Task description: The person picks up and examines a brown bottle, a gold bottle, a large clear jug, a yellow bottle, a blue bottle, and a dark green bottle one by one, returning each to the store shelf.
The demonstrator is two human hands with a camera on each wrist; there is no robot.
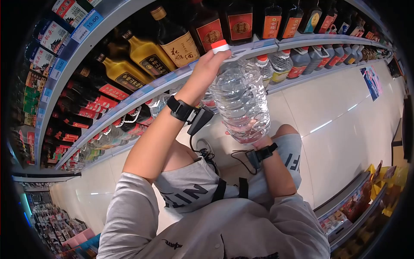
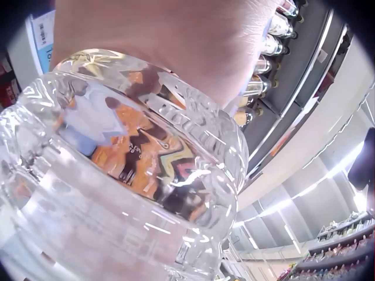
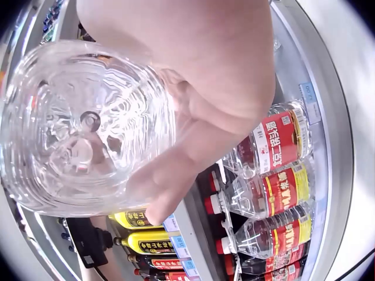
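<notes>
A large clear plastic bottle (image 1: 241, 99) with a red-and-white cap (image 1: 220, 46) is held tilted in front of the lower shelves. My left hand (image 1: 210, 68) grips it at the top, just below the cap; its far fingers are hidden behind the bottle. At the other end my right hand (image 3: 199, 111) holds the base, fingers and thumb along its side. The ridged wall of the bottle (image 2: 135, 158) fills much of the left wrist view. From the right wrist, the square-cornered bottom of the bottle (image 3: 88, 123) faces the camera.
Dark and yellow glass bottles (image 1: 148, 56) line the shelf just behind. On the bottom shelf stand clear jugs with red labels (image 3: 287, 190). A shelf edge with price tags (image 1: 254, 47) runs close behind the bottle. Another rack (image 1: 349, 207) of packets is at the right, over the tiled floor (image 1: 327, 112).
</notes>
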